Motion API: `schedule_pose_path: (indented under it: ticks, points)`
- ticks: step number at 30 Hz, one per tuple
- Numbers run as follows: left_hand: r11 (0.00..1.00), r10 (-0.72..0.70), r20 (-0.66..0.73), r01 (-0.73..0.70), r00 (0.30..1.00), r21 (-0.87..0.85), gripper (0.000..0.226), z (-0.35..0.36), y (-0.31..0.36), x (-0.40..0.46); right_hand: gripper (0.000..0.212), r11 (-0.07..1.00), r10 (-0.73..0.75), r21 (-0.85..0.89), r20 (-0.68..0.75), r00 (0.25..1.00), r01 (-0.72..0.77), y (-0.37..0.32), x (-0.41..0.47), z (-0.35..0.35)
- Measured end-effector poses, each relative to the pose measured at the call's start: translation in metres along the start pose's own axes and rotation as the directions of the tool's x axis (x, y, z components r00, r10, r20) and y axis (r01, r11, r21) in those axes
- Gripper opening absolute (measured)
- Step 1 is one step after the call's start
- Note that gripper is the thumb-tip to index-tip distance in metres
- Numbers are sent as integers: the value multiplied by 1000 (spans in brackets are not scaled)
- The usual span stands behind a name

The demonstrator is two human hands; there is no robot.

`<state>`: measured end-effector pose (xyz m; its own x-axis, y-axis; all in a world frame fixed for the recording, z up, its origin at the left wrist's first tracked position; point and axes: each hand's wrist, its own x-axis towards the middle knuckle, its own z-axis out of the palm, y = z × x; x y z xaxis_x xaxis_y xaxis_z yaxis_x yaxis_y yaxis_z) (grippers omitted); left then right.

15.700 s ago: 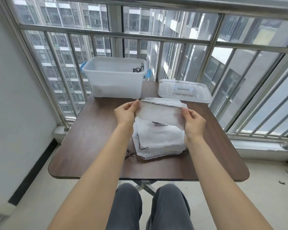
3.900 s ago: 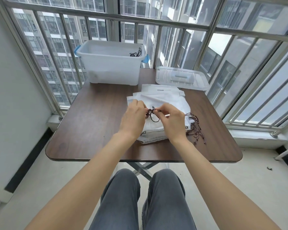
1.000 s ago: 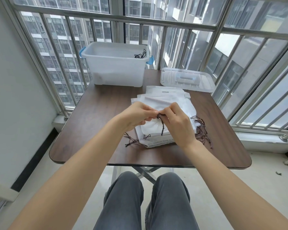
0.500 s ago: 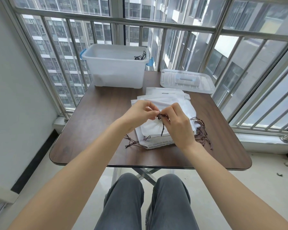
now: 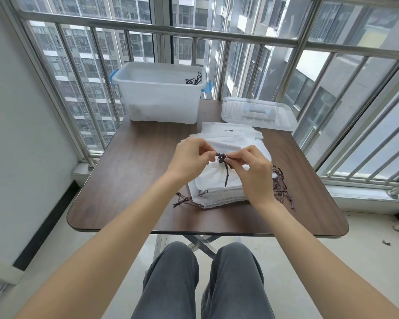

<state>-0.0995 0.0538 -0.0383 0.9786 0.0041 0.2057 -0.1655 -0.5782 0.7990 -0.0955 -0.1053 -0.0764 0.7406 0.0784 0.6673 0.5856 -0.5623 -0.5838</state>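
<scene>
A stack of white drawstring bags (image 5: 219, 189) lies in the middle of the dark wooden table (image 5: 129, 171). Above the stack I hold one gathered white bag (image 5: 219, 174). My left hand (image 5: 189, 157) and my right hand (image 5: 251, 169) both pinch its dark brown drawstring (image 5: 222, 157), which is bunched into a knot between my fingertips. One loose end of the cord hangs down over the bag. More brown cords (image 5: 280, 187) trail from the stack's right side and front left corner.
A translucent plastic bin (image 5: 159, 97) with blue latches stands at the table's far left, a dark cord over its rim. Its lid (image 5: 258, 112) lies flat at the far right. Metal railing bars enclose the balcony behind and to the right. My knees are under the table's near edge.
Over the last second my fingertips have drawn closer together and the cord has bunched into a tighter knot. Earlier I held a bag flat above the stack; its mouth is now gathered.
</scene>
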Motion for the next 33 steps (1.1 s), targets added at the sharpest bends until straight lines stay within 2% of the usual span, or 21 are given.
schedule_pose_path:
  ticks: [5,8,11,16,28,33]
  points:
    - [991,-119,9,118,993,59,15,0,-2,-4,2,987,147,68,-4,989,-146,-2,1,-3]
    - [983,-166,-21,167,986,78,16,1,0,-6,4,948,290,136,6,957,-288,-2,2,-5]
    - [974,-196,-58,201,979,102,19,3,2,-8,7,922,361,151,6,933,-358,-1,0,-6]
    - [967,-222,-118,234,968,98,21,2,5,-10,8,915,387,130,-9,922,-383,0,2,-9]
    - [971,-216,-140,228,966,73,22,0,-2,-10,9,902,418,121,2,909,-415,1,1,-12]
    - [985,-166,-40,168,985,47,13,0,-9,-5,8,899,423,120,7,906,-420,0,6,-17]
